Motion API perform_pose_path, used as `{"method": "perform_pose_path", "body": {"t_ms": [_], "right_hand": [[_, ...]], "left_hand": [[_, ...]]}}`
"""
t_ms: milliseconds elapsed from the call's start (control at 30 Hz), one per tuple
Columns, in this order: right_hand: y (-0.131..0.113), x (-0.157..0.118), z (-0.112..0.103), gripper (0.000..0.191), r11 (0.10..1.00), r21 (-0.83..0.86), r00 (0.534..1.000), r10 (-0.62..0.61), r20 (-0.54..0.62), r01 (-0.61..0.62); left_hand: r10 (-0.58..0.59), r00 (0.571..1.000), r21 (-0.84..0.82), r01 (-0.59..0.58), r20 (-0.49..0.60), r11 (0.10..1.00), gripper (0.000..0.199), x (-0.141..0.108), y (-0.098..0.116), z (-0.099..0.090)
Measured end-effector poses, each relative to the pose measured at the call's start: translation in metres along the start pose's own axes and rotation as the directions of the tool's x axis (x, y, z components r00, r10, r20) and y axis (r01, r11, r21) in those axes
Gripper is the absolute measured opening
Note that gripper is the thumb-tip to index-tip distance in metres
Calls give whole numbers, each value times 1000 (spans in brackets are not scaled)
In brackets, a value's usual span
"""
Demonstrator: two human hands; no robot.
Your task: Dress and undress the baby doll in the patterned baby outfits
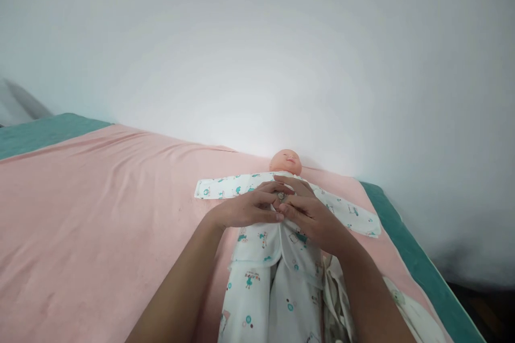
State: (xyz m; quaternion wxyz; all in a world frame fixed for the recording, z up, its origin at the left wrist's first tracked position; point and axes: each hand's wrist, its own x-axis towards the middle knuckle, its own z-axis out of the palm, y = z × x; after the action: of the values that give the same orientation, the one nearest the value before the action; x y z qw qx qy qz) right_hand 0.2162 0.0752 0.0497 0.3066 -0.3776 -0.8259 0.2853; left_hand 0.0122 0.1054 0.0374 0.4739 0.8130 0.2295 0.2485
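A baby doll (286,162) lies on its back, its head toward the wall. It wears a white baby shirt (257,244) with teal and red animal prints, both sleeves spread wide. White printed trousers (246,300) cover the legs. My left hand (251,206) and my right hand (306,209) meet over the chest, fingertips closed on the shirt front. Between them shows a small round snap button (281,196). The shirt's front edges part below my hands. My fingers partly hide how the fabric is gripped.
The doll lies on a pink sheet (120,236) with a teal cover (406,230) showing at both sides. A crumpled pale cloth (336,295) lies beside the doll's right-hand side in view, and another white cloth (414,311) is near the bed edge. A white wall (257,64) stands behind.
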Motion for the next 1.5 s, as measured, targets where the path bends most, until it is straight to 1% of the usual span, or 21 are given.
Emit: {"method": "perform_pose_path", "body": {"t_ms": [233, 333, 367, 400, 433, 467, 500, 533, 567, 600, 633, 733, 767, 833, 933, 1067, 1167, 1233, 1300, 1367, 1500], "right_hand": [[-2, 0, -1, 35, 998, 58, 1000, -14, -3, 14], [18, -5, -17, 34, 990, -69, 988, 113, -105, -121], [30, -10, -26, 35, 970, -140, 971, 175, -162, -199], [44, -16, -36, 35, 930, -224, 944, 242, -222, -291], [58, -23, -47, 36, 868, -316, 912, 303, -275, -384], [72, -30, -57, 36, 772, -407, 870, 388, -305, -487], [85, -36, -65, 37, 651, -469, 803, 479, -356, -597], [96, -41, -70, 37, 539, -502, 733, 560, -387, -677], [103, -43, -72, 35, 494, -530, 715, 578, -393, -690], [106, -43, -70, 33, 478, -547, 716, 572, -399, -687], [107, -40, -64, 32, 492, -563, 739, 547, -394, -665], [94, -25, -35, 45, 574, -618, 841, 424, -336, -537], [89, -19, -25, 52, 583, -634, 858, 408, -313, -508], [83, -11, -8, 63, 575, -655, 865, 413, -285, -490], [83, -8, 2, 66, 543, -656, 843, 441, -309, -524], [93, -17, -10, 67, 536, -617, 816, 421, -396, -576], [103, -27, -26, 66, 510, -492, 708, 484, -514, -706], [110, -30, -32, 64, 501, -423, 652, 506, -565, -755], [114, -31, -33, 63, 527, -423, 667, 468, -580, -737], [114, -27, -29, 63, 567, -448, 710, 413, -571, -691], [85, -10, -16, 59, 734, -377, 768, 301, -565, -564]], "left_hand": [[-36, 995, 39, 40, -94, 998, 25, 6, 5, 8], [-126, 977, 47, 136, -174, 990, 26, -2, 4, -3], [-193, 948, 70, 217, -253, 974, 28, -7, 3, -9], [-270, 888, 107, 331, -373, 938, 30, -12, 0, -16], [-334, 787, 152, 469, -519, 870, 33, -17, -4, -23], [-360, 654, 188, 614, -666, 767, 34, -21, -9, -29], [-341, 521, 216, 740, -782, 637, 34, -24, -15, -34], [-296, 424, 236, 830, -856, 505, 32, -26, -21, -37], [-253, 380, 263, 879, -890, 398, 31, -25, -27, -38], [-232, 391, 303, 891, -891, 336, 28, -23, -33, -37], [-234, 434, 350, 878, -870, 328, 26, -20, -38, -34], [-240, 630, 474, 738, -738, 480, 28, -6, -52, -18], [-217, 676, 497, 688, -704, 529, 30, -2, -56, -12], [-160, 707, 519, 634, -689, 573, 34, 4, -65, -1], [-83, 676, 534, 646, -733, 546, 36, 8, -78, 9], [-26, 644, 554, 678, -765, 484, 34, 6, -86, 5], [-69, 614, 523, 722, -787, 454, 33, -7, -87, -12], [-158, 566, 445, 767, -809, 463, 30, -20, -89, -24], [-221, 517, 371, 797, -827, 476, 28, -30, -92, -31], [-222, 488, 339, 807, -844, 483, 28, -36, -95, -32], [-206, 462, 305, 800, -863, 516, 27, -35, -99, -28]]}}
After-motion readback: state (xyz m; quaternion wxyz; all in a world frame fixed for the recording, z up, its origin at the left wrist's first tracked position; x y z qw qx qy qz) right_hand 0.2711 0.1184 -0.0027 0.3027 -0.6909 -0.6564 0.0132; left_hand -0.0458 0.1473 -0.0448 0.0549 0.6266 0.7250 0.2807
